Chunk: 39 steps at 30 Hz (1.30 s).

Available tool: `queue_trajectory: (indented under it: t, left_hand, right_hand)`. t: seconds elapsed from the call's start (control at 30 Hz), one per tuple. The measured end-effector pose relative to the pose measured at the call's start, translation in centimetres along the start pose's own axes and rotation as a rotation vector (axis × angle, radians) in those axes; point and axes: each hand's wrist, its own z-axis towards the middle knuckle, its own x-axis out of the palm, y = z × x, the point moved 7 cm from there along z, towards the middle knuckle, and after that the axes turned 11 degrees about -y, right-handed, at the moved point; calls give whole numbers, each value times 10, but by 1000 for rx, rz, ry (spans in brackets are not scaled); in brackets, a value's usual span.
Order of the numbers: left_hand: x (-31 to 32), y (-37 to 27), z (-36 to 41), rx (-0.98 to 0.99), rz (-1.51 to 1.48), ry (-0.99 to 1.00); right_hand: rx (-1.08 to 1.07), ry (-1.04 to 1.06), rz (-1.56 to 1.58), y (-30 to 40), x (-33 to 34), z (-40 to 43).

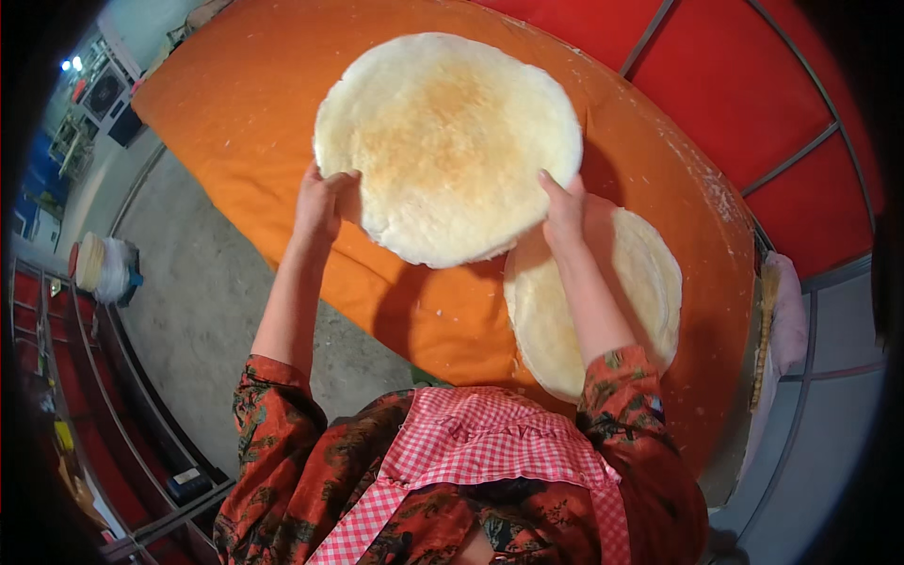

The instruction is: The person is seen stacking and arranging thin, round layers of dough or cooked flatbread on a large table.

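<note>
A large round flatbread (452, 141), browned in its middle, is held up above a table with an orange cloth (233, 127). My left hand (327, 198) grips its lower left edge, thumb on top. On the lower right edge, my right hand (565, 201) has hold of it the same way. Whether it is one bread or several layers, I cannot tell. Another round flatbread (544, 318), paler, lies on the cloth near me, partly hidden beneath my right forearm.
Red panels with metal strips (734, 78) border the table's far side. A brush with a straw-like head (768, 289) hangs or stands at the right. Beyond the grey floor (191, 282), at left, are a plastic-wrapped bundle (113, 270) and a metal-framed rack (92, 367).
</note>
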Motion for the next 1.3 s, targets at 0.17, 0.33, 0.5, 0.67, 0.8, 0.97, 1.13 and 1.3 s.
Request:
queue_trajectory:
  t: [0.17,0.33,0.5,0.67,0.8,0.97,1.13,1.3]
  left_hand:
    - [-67,59,57,-91,96,-37]
    - [-98,136,44,-148,378,-168]
    - [-118,138,37,-274,356,-296]
    - [-121,110,34,210,722,-462]
    - [-105,106,33,566,983,-382]
    - [-106,117,33,555,1043,-337]
    - [-92,111,19,722,1317,-375]
    - [-64,121,14,910,1388,-323]
  right_hand:
    - [146,-10,-181,-113,30,22]
    - [335,-63,-616,-181,-12,12]
    - [520,-39,-533,-174,-6,19]
    - [7,-13,-1265,-111,13,45]
    - [-11,144,-1359,-147,32,48]
    - [-71,151,-1450,-167,29,47]
    - [-59,175,-1537,-145,37,53]
    - [-331,92,-1225,-55,14,52]
